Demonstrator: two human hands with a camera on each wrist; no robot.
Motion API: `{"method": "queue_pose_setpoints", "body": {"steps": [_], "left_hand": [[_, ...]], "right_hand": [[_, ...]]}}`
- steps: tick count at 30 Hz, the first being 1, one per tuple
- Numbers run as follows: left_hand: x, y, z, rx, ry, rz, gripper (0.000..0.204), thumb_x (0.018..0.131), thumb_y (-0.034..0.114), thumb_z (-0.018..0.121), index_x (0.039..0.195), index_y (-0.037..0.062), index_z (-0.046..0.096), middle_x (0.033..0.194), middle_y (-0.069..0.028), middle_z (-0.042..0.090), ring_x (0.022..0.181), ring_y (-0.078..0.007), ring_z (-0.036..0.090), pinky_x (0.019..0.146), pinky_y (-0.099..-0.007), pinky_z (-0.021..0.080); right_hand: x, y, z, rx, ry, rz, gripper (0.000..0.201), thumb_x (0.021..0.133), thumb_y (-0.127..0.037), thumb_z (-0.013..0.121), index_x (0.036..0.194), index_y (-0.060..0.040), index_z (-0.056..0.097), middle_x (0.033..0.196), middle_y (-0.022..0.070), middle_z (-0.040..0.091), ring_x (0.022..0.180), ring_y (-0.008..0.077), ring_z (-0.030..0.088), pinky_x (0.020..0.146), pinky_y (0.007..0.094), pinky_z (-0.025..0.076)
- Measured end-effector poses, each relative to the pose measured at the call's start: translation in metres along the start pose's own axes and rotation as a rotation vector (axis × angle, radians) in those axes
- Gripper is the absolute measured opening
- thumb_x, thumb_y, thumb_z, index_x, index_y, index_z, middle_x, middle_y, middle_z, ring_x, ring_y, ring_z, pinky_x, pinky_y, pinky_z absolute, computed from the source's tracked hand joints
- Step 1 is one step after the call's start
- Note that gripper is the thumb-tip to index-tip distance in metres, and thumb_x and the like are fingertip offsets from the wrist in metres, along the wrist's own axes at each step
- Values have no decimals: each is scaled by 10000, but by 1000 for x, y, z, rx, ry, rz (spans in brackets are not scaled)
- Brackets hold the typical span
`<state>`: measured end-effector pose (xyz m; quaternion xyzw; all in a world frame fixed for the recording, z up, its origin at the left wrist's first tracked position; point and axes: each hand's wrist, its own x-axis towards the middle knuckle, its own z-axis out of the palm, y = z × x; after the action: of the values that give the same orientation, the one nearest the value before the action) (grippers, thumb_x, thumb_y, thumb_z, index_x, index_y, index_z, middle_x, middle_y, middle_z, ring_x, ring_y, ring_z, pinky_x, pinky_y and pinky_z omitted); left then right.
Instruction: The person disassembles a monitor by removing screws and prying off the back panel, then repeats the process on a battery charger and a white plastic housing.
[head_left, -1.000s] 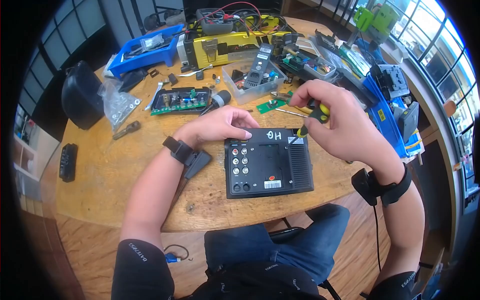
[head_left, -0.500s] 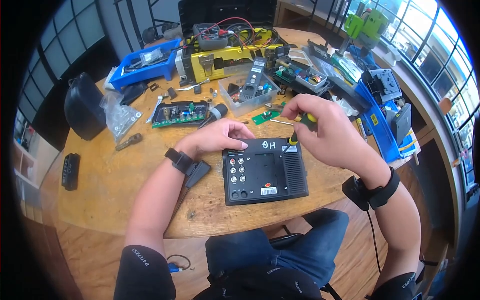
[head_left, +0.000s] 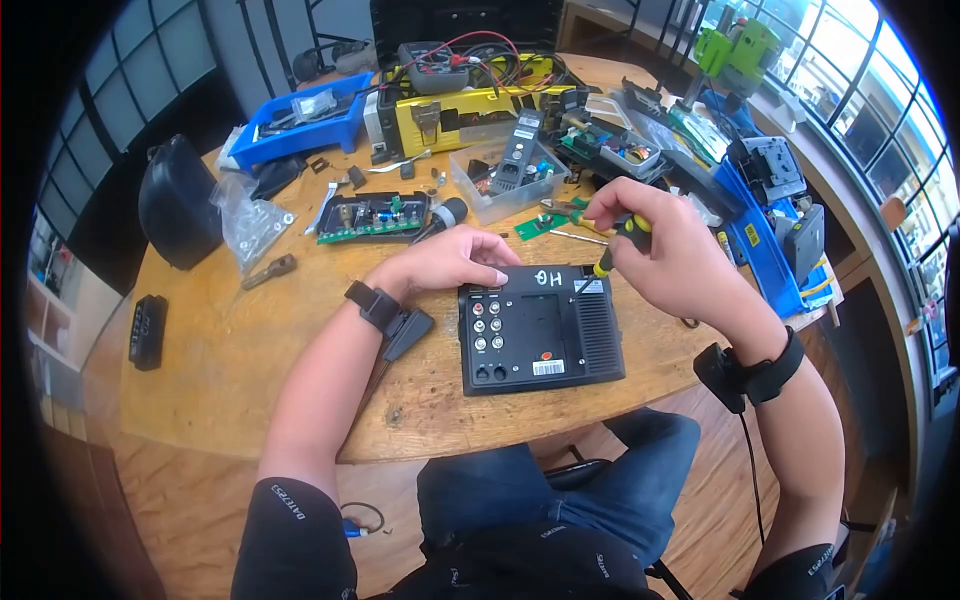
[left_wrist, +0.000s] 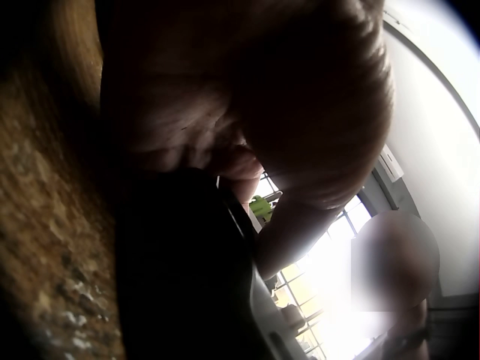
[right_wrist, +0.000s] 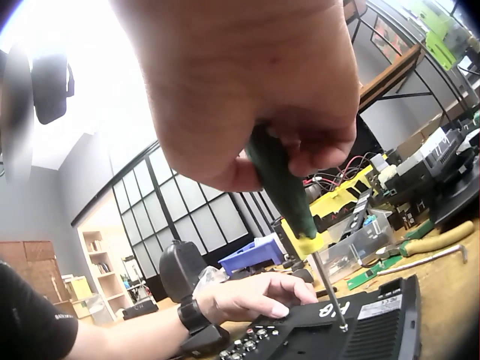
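Note:
A black electronic device [head_left: 540, 328] lies back-up on the round wooden table [head_left: 250, 350], with round jacks at its left and a vent grille at its right. My left hand [head_left: 455, 260] rests with flat fingers on its far left edge, pressing it down. My right hand [head_left: 655, 255] grips a green and yellow screwdriver [head_left: 620, 243]; its tip stands on the device's far right corner [right_wrist: 343, 327]. In the left wrist view the left hand [left_wrist: 247, 112] shows from below, on the dark case [left_wrist: 180, 277].
Behind the device lie a green circuit board [head_left: 375, 215], a clear plastic box [head_left: 510, 175], a yellow case [head_left: 470, 100], a blue tray [head_left: 300, 120] and a bag of screws [head_left: 250, 225]. Blue parts [head_left: 765, 240] crowd the right edge. A black pouch [head_left: 180, 200] sits at left.
The view has shifted a little; the device and both hands keep the same hold. The screwdriver stays on the far right corner, its handle turned slightly in the right hand.

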<state>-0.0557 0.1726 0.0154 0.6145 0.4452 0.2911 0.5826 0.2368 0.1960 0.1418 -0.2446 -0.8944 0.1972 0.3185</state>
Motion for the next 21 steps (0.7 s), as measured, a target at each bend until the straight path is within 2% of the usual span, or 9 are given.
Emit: {"method": "queue_pose_setpoints", "body": {"steps": [1,3,6,10,12,13,15,16,21], "left_hand": [[0,0,0,4,2,8,346,927,42,758,1266,-10,712,1150,-45,749,1036,-91,683,947,-263,544],[0,-1,1,2,1,14,343,926,45,759,1262,-10,713,1145,-44,749,1034,-92,684,947,-264,544],[0,0,0,4,1,10,341,926,54,758,1257,-10,711,1151,-45,748,1038,-95,684,951,-268,545],[-2,0,2,-22,12,14,345,924,56,754,1259,-13,706,1164,-49,746,1043,-100,685,959,-272,544],[0,1,2,-26,12,16,347,924,55,752,1261,-14,705,1167,-52,745,1046,-100,685,961,-272,543],[0,1,1,-16,3,11,349,924,54,753,1263,-14,704,1166,-53,746,1045,-100,686,961,-271,543],[0,-2,0,-14,-3,5,350,925,54,755,1265,-14,703,1164,-54,746,1045,-100,686,960,-271,544],[0,-2,0,-21,-7,8,353,926,53,756,1268,-14,703,1165,-55,747,1045,-99,686,957,-271,544],[1,-1,-1,-15,-11,11,364,928,50,758,1281,-16,700,1163,-56,748,1041,-96,686,949,-268,545]], "right_hand": [[1,-3,-3,0,-4,-1,144,925,-124,712,971,12,701,823,127,718,762,237,690,704,342,516],[4,-12,-12,-138,-134,159,180,901,-124,703,1024,7,722,901,185,753,828,371,722,766,412,561],[4,-1,-5,-66,-48,105,196,908,-103,693,1061,16,712,901,187,754,839,371,727,787,406,567],[2,-3,-10,-49,-86,28,193,886,-80,688,1053,14,714,950,186,756,855,364,728,796,413,569],[8,-18,-16,-209,-203,332,191,853,-61,683,1025,12,718,1008,186,750,866,349,726,781,421,566],[5,-13,-14,-209,-207,335,191,853,-61,683,1025,12,718,1008,186,750,866,349,726,781,421,566],[-2,2,-8,-68,-64,-74,158,840,-48,678,980,7,725,1031,186,735,866,353,716,752,433,556],[-3,-3,-10,-65,-68,-73,158,840,-48,678,980,7,725,1031,186,735,866,353,716,752,433,556],[0,-16,-12,-282,-147,243,149,872,-84,694,992,4,709,978,190,726,859,385,703,754,431,553]]}}
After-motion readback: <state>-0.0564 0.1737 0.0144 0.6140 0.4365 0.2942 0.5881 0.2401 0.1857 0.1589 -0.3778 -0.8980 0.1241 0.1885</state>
